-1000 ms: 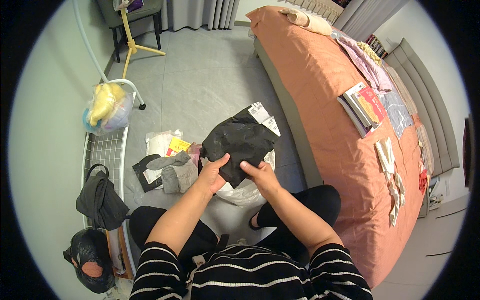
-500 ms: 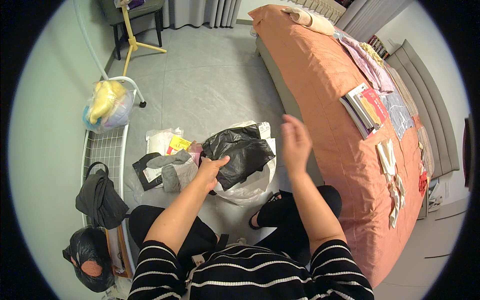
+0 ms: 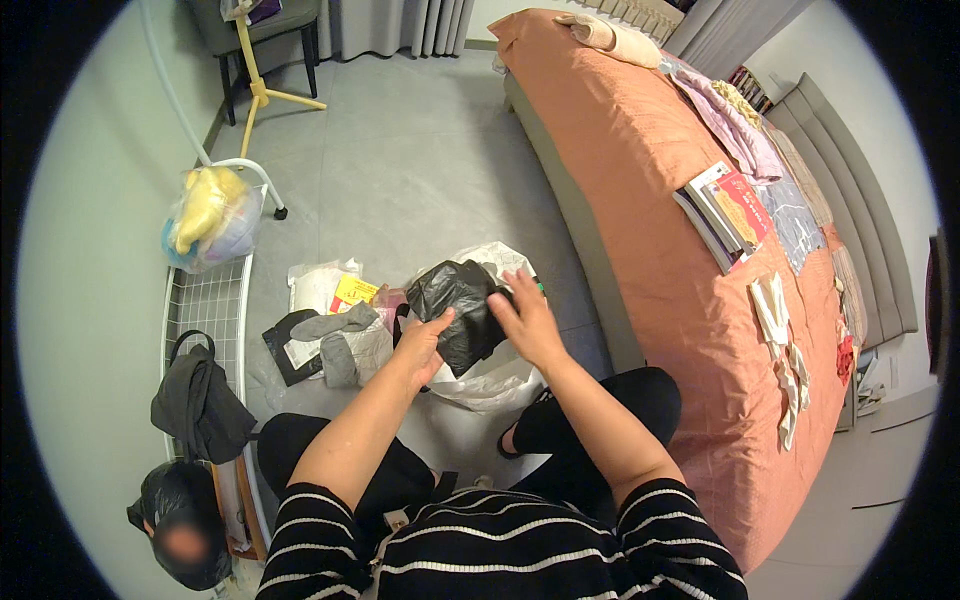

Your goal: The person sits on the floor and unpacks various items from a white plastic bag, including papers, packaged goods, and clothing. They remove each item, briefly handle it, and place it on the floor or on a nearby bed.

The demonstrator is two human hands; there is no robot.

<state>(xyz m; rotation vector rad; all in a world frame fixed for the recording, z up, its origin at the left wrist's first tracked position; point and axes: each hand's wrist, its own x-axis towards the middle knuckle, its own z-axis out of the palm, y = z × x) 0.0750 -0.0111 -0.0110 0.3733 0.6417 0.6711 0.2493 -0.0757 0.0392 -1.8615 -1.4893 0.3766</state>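
My left hand (image 3: 420,352) grips the near left side of a crumpled black plastic bag (image 3: 452,305), thumb on top. At the bag's right side is my right hand (image 3: 527,322), thumb apart and fingers stretched out, against or just over the black plastic; exact contact is hard to tell. Beneath both lies a large white plastic bag (image 3: 490,392) on the floor, its mouth spread wide. Left of my left hand, grey socks (image 3: 338,322) rest on several flat packages, among them a black mailer pouch (image 3: 288,350) and a white packet with a yellow label (image 3: 355,293).
An orange-covered bed (image 3: 640,200) runs along the right, with books (image 3: 725,215) and white cloth strips (image 3: 780,330) on it. At left stands a white wire rack (image 3: 210,300) with a dark bag (image 3: 200,405). Beyond are a chair (image 3: 265,40) and a wooden stand (image 3: 255,95).
My right hand has swung left and down from beside the bed to the black bag. The bag is now bunched smaller, with its right part gathered in. My left hand keeps its grip.
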